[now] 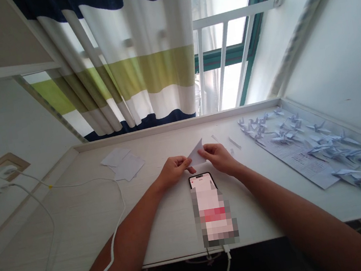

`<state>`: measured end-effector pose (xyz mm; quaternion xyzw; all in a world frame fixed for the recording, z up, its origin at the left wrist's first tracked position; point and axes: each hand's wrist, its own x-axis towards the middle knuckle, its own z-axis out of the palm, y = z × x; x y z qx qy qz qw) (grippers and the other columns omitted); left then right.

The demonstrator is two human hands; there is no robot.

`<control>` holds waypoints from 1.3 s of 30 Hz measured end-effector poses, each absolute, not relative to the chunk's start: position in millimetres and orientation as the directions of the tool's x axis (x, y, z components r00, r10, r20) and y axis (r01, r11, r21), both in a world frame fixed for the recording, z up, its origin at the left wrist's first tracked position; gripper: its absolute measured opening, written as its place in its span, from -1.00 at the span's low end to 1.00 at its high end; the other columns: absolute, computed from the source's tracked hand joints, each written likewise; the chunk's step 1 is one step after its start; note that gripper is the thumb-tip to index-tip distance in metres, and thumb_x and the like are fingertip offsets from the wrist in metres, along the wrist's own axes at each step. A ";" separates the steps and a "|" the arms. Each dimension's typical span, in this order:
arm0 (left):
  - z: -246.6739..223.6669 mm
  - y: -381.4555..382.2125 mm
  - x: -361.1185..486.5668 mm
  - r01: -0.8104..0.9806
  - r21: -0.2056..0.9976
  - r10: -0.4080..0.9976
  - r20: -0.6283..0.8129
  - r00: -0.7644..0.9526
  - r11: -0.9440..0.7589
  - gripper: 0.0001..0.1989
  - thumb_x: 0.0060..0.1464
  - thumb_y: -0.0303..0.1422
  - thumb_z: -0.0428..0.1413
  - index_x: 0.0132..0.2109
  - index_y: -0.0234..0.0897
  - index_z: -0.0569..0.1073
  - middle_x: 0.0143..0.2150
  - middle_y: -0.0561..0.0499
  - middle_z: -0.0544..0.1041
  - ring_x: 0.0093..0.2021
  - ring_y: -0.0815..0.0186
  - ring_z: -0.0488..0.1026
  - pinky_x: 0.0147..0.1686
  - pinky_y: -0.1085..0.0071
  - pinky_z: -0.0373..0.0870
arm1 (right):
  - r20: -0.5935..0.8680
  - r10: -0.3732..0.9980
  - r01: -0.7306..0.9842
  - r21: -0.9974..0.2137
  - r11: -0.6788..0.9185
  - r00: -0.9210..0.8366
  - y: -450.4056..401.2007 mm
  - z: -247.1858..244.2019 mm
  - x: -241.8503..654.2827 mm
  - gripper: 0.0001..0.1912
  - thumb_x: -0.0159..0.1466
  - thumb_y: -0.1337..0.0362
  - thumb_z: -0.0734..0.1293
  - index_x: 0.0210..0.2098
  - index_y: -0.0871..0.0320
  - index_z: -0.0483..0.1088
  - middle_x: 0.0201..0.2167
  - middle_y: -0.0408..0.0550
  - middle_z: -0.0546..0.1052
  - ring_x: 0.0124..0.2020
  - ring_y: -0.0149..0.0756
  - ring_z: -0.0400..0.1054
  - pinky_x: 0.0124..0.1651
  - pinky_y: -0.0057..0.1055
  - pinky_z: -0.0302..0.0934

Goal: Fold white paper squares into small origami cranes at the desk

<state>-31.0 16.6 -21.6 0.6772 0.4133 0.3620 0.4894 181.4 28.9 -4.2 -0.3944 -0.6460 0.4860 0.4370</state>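
Observation:
Between my two hands is a small sheet of white paper (197,154), folded to a triangular shape with one corner pointing up. My left hand (176,168) pinches its left corner between thumb and fingers. On the other side, my right hand (216,156) grips the right edge, thumb in front. Just below the paper a phone (202,181) lies face up on the desk, its screen lit and mostly blurred out. Several loose white paper squares (129,166) lie in a pile to the left of my hands.
Many folded paper cranes (287,133) spread along the right side, some on a printed sheet (302,165). Thin paper strips (235,142) lie beyond my right hand. A white cable (122,198) crosses my left forearm from a wall socket (15,162). A striped curtain (154,71) hangs behind the desk.

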 end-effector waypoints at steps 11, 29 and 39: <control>-2.3 6.8 -26.8 0.205 0.933 0.850 0.160 0.502 -0.296 -0.55 0.22 -0.03 0.11 -0.33 -0.34 0.63 -0.31 -0.11 0.68 -0.29 0.24 0.55 -0.18 0.38 0.40 | 0.186 0.959 -0.101 -0.981 0.168 -0.215 19.9 9.5 176.6 -0.58 0.13 -0.10 0.48 -0.43 0.16 0.50 -0.51 -0.12 0.47 -0.50 -0.35 0.27 -0.46 -0.39 0.13; -6.4 6.8 -26.7 0.154 0.972 0.851 0.075 0.520 -0.180 -0.64 0.14 -0.10 0.23 -0.21 -0.37 0.64 -0.22 -0.18 0.69 -0.25 0.20 0.60 -0.18 0.35 0.48 | 0.131 0.972 -0.125 -0.986 0.108 -0.196 20.9 11.1 176.9 -0.57 0.10 -0.09 0.51 -0.38 0.20 0.58 -0.42 -0.03 0.59 -0.46 -0.31 0.37 -0.43 -0.39 0.21; -3.9 3.4 -22.7 0.121 0.981 0.861 0.073 0.503 -0.154 -0.59 0.18 -0.04 0.16 -0.23 -0.33 0.65 -0.28 -0.08 0.68 -0.28 0.19 0.60 -0.26 0.34 0.49 | 0.156 0.956 -0.218 -0.971 0.102 -0.247 23.3 11.8 181.0 -0.63 0.20 -0.05 0.45 -0.30 0.15 0.63 -0.30 0.01 0.62 -0.31 -0.27 0.42 -0.31 -0.39 0.26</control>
